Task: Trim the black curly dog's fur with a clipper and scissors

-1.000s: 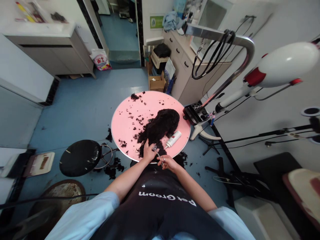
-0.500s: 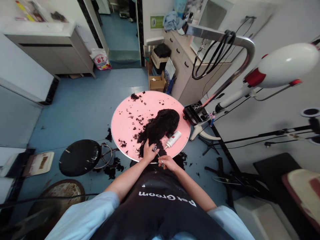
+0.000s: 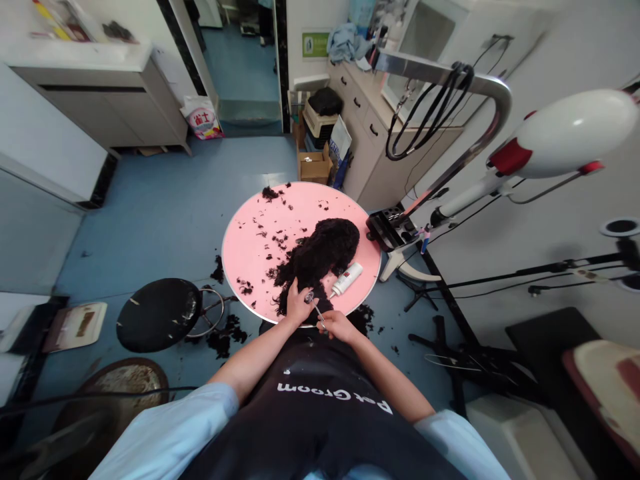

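Note:
A black curly-haired dog (image 3: 320,253) lies on a round pink table (image 3: 250,247). My left hand (image 3: 297,304) is closed on the dog's hair at the near end of its body. My right hand (image 3: 339,325) grips a pair of scissors (image 3: 315,308) whose blades point up toward my left hand and the hair there. Both hands sit at the table's near edge, close together. A white bottle (image 3: 346,279) lies on the table just right of the dog.
Cut black hair (image 3: 273,195) is scattered over the table and the blue floor. A black round stool (image 3: 157,315) stands to the left. A metal arm with black leads (image 3: 440,87) and a white dryer (image 3: 560,140) stand to the right. Cabinets line the back.
My right hand with the scissors has shifted very slightly up and left toward the left hand. The dog and my left hand have stayed put.

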`<state>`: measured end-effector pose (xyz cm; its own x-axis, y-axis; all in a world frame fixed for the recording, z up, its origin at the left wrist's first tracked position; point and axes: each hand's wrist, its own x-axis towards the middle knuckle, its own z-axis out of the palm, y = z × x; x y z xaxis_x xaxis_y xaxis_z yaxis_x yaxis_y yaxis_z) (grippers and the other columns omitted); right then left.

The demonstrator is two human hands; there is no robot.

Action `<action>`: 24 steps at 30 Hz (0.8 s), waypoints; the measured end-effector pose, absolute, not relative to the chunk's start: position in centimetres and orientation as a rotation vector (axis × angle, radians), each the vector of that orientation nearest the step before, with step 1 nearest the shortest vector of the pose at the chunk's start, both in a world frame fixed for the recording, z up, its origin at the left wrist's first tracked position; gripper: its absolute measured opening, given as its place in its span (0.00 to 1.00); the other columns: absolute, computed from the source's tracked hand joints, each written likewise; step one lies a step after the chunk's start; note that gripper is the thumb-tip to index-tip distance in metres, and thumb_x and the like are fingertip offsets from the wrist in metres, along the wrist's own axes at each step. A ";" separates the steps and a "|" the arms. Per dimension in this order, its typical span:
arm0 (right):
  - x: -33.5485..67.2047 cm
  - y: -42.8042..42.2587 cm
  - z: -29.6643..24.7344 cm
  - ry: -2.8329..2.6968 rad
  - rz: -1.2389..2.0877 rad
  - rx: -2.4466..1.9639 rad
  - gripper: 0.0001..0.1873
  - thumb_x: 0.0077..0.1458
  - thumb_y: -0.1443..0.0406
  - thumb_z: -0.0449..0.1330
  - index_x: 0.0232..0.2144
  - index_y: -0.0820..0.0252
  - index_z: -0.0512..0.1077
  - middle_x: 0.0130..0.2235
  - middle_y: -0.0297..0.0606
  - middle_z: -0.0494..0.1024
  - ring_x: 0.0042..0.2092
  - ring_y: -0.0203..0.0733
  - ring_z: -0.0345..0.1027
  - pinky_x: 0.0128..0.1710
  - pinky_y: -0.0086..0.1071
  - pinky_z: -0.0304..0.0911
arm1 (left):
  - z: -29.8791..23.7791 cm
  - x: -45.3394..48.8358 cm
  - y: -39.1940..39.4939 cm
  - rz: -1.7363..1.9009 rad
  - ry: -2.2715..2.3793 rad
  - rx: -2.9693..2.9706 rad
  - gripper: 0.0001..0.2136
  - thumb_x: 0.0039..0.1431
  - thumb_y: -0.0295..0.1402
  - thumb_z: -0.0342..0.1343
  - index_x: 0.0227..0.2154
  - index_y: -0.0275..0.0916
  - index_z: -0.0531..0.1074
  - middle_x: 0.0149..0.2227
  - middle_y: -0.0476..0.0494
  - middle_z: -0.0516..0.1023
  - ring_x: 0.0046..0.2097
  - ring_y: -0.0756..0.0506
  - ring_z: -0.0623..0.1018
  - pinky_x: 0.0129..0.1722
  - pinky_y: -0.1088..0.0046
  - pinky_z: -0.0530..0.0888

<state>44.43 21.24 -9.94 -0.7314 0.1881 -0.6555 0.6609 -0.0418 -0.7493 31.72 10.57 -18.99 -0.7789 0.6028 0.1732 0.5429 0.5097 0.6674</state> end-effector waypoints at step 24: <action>43.8 22.0 -7.6 1.943 -1.628 0.836 0.07 0.47 0.64 0.62 0.22 0.63 0.72 0.21 0.31 0.75 0.16 0.28 0.59 0.17 0.23 0.54 | -19.2 31.9 10.7 1.089 2.720 1.141 0.16 0.49 0.34 0.66 0.42 0.40 0.79 0.67 0.37 0.53 0.63 0.29 0.62 0.60 0.53 0.65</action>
